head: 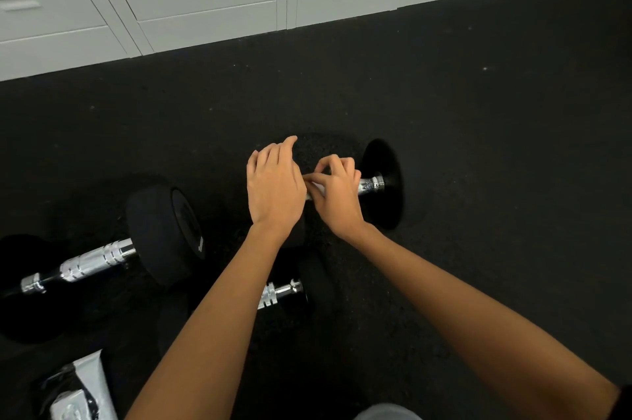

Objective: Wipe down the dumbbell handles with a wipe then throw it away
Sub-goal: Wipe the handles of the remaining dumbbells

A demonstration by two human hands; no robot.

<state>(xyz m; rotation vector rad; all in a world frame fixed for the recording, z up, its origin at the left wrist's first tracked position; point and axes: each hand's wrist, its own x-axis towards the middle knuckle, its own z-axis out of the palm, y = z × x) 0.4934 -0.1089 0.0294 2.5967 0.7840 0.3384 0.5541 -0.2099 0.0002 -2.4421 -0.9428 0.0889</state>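
Observation:
Three black dumbbells with chrome handles lie on the dark floor. On the far dumbbell [381, 185], my right hand [337, 195] pinches a white wipe [315, 189] around the handle, near its left end. The bare right end of that handle shows beside the round head. My left hand [273, 187] lies with relaxed fingers over the same dumbbell's left head and hides most of it. A second dumbbell [85, 264] lies to the left, its whole handle in view. The third dumbbell [282, 293] lies under my left forearm, with only a short piece of handle visible.
A black-and-white pack of wipes [78, 385] lies on the floor at the bottom left. Pale grey lockers [212, 2] run along the back. Black rubber floor [496, 146] stretches to the right of the dumbbells.

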